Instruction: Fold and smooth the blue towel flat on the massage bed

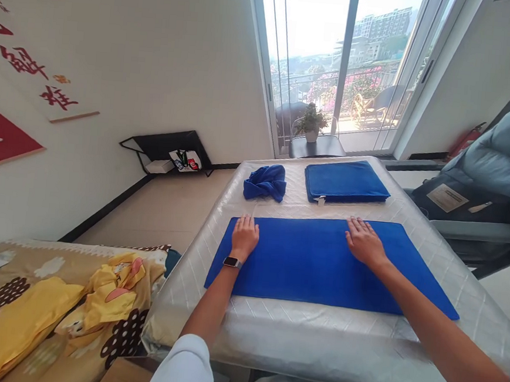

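A blue cloth, like a towel, lies spread out as a long flat rectangle on the quilted, plastic-covered table. My left hand, with a watch on its wrist, rests flat near the cloth's left end, palm down. Toward the right end, my right hand is also laid flat on it, fingers stretched toward the far edge. Neither hand grips anything. Beyond the cloth sit a crumpled blue cloth on the left and a neat stack of folded blue cloths with a white tag on the right.
To the left, a low bed with a patterned cover bears yellow clothing. A grey padded chair stands close by the table's right side. Behind the table, a potted plant sits on a dark chair before the sliding glass door.
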A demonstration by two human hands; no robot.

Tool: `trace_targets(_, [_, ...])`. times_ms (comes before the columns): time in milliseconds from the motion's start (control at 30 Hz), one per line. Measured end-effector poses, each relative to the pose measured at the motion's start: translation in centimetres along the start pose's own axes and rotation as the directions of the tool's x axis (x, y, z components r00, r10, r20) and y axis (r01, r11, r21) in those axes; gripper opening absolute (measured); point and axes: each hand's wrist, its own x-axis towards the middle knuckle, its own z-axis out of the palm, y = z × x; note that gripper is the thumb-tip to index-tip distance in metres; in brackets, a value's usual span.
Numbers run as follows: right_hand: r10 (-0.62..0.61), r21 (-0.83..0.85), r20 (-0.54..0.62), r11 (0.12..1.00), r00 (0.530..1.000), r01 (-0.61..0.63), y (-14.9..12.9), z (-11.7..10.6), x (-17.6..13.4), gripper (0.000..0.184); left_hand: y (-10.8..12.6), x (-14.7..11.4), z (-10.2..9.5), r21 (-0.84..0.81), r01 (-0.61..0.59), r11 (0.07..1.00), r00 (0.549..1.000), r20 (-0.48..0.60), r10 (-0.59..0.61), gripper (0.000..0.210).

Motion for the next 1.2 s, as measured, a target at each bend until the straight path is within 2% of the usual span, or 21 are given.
trace_targets(67, [-0.083,0.081,0.055,0.994,0.995,0.079,-4.3,0.2,0.8,0.059,5.0,0.1,-0.2,-0.117,-0.171,0.978,0.983,0.048,0.177,0.051])
trace_targets(133, [-0.127,0.135,0.102,0.984,0.987,0.112,-7.4,0.8,1.9,0.061,10.0,0.6,0.3,-0.214,-0.292,0.932,0.949,0.054,0.310,0.052])
trace_targets(233, [-0.131,0.171,0.183,0.980,0.974,0.100,-9.5,2.0,3.2,0.063,15.1,1.6,2.0,-0.286,-0.337,0.897,0.927,0.068,0.370,0.055])
trace_targets(333, [-0.143,0.176,0.210,0.979,0.967,0.106,-9.5,3.2,3.6,0.072,16.9,2.1,3.8,-0.296,-0.284,0.912,0.934,0.128,0.332,0.055])
trace_targets(433, [-0.151,0.187,0.192,0.976,0.970,0.115,-9.3,3.7,3.4,0.073,16.8,2.1,4.9,-0.292,-0.239,0.926,0.938,0.175,0.298,0.058])
trace_targets(567, [-0.116,0.205,0.216,0.976,0.969,0.071,-9.4,3.9,3.5,0.066,16.2,2.1,5.2,-0.313,-0.234,0.920,0.930,0.203,0.306,0.064])
trace_targets(667, [-0.075,0.206,0.252,0.978,0.965,0.022,-8.3,3.9,3.6,0.066,14.7,2.2,5.1,-0.305,-0.214,0.928,0.929,0.229,0.289,0.069])
trace_targets(733, [-0.039,0.192,0.274,0.981,0.961,-0.015,-6.1,3.8,3.3,0.068,12.3,2.3,4.8,-0.286,-0.169,0.943,0.934,0.259,0.246,0.071])
trace_targets(867, [0.095,0.122,0.310,0.983,0.946,-0.139,1.8,3.1,1.6,0.073,4.2,2.4,3.9,-0.183,-0.034,0.983,0.947,0.307,0.089,0.076])
trace_targets(967, [0.254,0.058,0.310,0.957,0.916,-0.285,8.0,2.6,-0.1,0.078,-2.1,2.2,3.7,-0.087,0.106,0.990,0.949,0.307,-0.075,0.078])
trace_targets(1033, [0.331,0.041,0.313,0.932,0.890,-0.361,10.8,2.5,-1.0,0.081,-5.0,2.0,3.8,-0.044,0.181,0.982,0.942,0.296,-0.161,0.079])
trace_targets(1100, [0.363,0.041,0.310,0.918,0.879,-0.394,12.2,2.5,-1.5,0.083,-6.6,1.9,4.0,-0.022,0.218,0.976,0.937,0.285,-0.203,0.079])
trace_targets(1200, [0.368,0.043,0.305,0.916,0.878,-0.399,12.5,2.4,-1.5,0.084,-7.2,1.8,4.1,-0.010,0.230,0.973,0.938,0.268,-0.219,0.078])
